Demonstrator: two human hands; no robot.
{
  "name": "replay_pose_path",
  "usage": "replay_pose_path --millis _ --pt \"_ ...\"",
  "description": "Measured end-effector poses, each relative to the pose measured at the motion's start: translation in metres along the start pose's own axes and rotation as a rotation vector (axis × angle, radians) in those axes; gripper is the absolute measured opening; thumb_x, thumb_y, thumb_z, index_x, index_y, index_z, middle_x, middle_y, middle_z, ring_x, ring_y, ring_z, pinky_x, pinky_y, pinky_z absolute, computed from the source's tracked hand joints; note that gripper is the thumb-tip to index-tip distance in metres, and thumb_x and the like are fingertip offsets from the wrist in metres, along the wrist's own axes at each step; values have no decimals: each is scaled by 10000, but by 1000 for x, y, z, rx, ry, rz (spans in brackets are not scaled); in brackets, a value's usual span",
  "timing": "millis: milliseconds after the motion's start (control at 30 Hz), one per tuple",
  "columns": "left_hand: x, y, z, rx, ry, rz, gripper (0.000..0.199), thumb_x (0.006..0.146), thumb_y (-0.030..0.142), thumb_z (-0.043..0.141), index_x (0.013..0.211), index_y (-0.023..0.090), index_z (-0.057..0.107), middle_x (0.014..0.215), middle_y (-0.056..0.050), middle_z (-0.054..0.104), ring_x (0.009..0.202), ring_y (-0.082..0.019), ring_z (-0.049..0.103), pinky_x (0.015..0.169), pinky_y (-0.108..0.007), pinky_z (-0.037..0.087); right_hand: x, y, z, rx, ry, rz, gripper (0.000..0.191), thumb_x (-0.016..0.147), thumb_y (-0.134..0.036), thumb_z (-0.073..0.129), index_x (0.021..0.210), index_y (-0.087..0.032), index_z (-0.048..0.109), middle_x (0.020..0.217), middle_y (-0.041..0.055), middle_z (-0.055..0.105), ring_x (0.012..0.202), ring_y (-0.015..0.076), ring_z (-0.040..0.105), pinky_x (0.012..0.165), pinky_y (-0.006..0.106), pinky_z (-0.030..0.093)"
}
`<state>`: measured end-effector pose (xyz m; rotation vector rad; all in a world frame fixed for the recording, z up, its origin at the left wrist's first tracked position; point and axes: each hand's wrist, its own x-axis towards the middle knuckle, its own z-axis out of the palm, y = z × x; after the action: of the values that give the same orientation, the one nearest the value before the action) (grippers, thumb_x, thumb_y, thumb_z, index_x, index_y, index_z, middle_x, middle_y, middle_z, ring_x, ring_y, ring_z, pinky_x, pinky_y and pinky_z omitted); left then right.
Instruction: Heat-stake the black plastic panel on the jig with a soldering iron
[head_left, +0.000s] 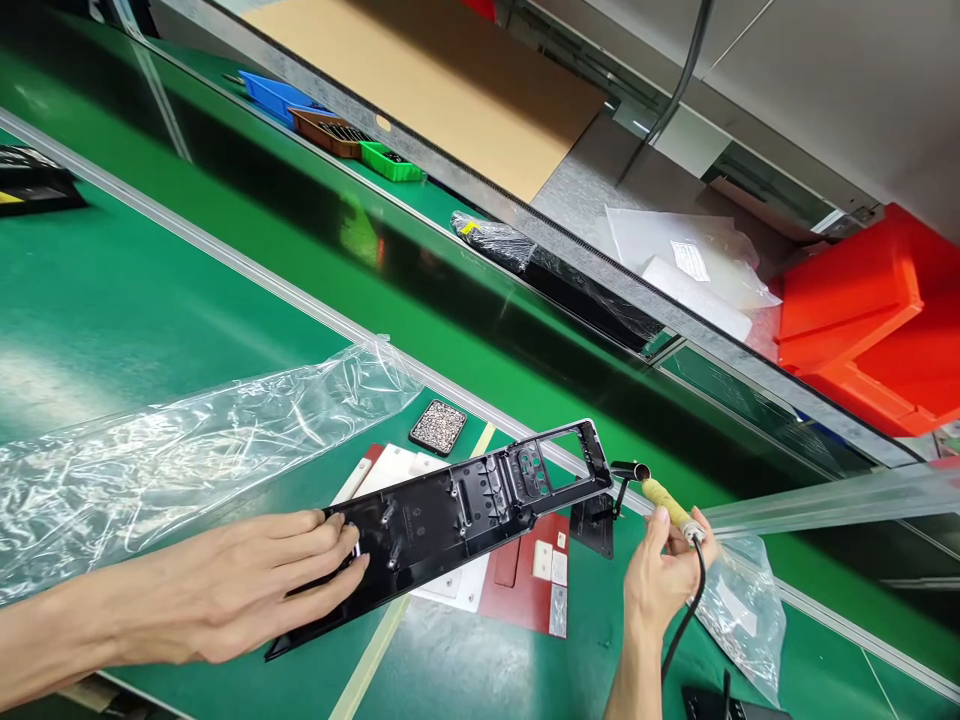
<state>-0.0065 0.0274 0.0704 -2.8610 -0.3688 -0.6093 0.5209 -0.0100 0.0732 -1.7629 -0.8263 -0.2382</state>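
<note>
My left hand (247, 585) grips the near end of a long black plastic housing (427, 525), its fingers reaching inside it. The housing is tilted, with its ribbed inner side up and a framed opening at the far end. In my right hand (664, 565) is a soldering iron (671, 508) with a yellow foam grip and a black cord. The iron's front end is at the metal tube of a black stand (600, 515); I cannot tell how far inside it is. Below the housing lies a red and white fixture plate (525, 585), partly covered.
Clear plastic film (187, 450) spreads across the green bench at left. A small square tray of granules (438, 427) sits behind the fixture. A clear bag (742, 610) lies at right. Over the bench runs a shelf with a red bin (847, 300); small coloured trays (394, 162) stand behind.
</note>
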Motion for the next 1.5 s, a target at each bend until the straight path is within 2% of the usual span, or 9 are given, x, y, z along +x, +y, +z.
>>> replay_pose_path --millis 133,300,433,500,600,733,867,1067,1500 --pt "-1 3 2 6 12 -19 472 1175 145 612 1608 248 770 1450 -86 857 1359 -270 770 1300 -412 533 -6 -6 -4 48 -46 119 927 974 -899 728 1512 -156 594 1014 112 787 914 355 821 843 512 672" --pt "10 -2 -7 89 8 17 439 1121 236 664 1520 295 837 1347 -40 893 1269 -228 811 1183 -362 631 -28 -9 -9 43 -93 254 717 982 -848 774 1282 -210 643 1025 96 780 830 308 779 745 454 632" --pt "18 -5 -14 162 27 47 431 1177 337 557 1496 352 847 1316 45 892 1246 -155 817 1186 -297 617 -58 -14 -10 12 -105 258 645 1024 -827 728 1214 -211 712 1093 99 777 907 288 737 849 458 595" --pt "20 -3 -16 122 33 8 420 1179 278 586 1513 321 838 1331 12 890 1268 -171 805 1269 -310 585 -71 -20 -9 18 -132 159 597 1068 -779 696 1213 -203 754 1177 118 784 1002 296 738 935 475 590" --pt "21 0 -19 36 44 -29 445 1173 165 609 1566 257 796 1344 -57 876 1297 -210 780 1397 -366 494 -86 -31 -8 61 -190 -127 417 1166 -587 659 1274 -204 784 1297 139 786 1197 311 749 1079 495 586" --pt "25 3 -25 -40 45 -65 470 1201 139 631 1650 249 716 1368 -37 841 1310 -183 758 1468 -346 374 -101 -53 -4 102 -286 -501 316 1227 -342 599 1457 -204 765 1430 159 787 1369 297 734 1168 493 578" --pt "27 4 -28 -3 21 -59 419 1200 175 621 1566 280 797 1360 -51 851 1306 -216 761 1372 -338 482 -113 -75 1 75 -385 -714 407 1262 -329 520 1594 -180 703 1544 173 774 1471 278 705 1218 478 559" --pt "32 6 -31 45 6 -64 468 1163 149 582 1490 325 868 1294 -57 867 1232 -241 770 1222 -342 577 -126 -85 10 15 -490 -793 473 1292 -409 448 1619 -162 682 1585 165 783 1529 273 695 1263 473 529" --pt "36 7 -31 37 32 -57 441 1171 123 526 1400 283 867 1226 -60 856 1190 -246 762 1167 -355 591 -136 -79 17 35 -535 -796 471 1296 -405 417 1599 -185 703 1589 150 784 1532 250 706 1277 451 525"
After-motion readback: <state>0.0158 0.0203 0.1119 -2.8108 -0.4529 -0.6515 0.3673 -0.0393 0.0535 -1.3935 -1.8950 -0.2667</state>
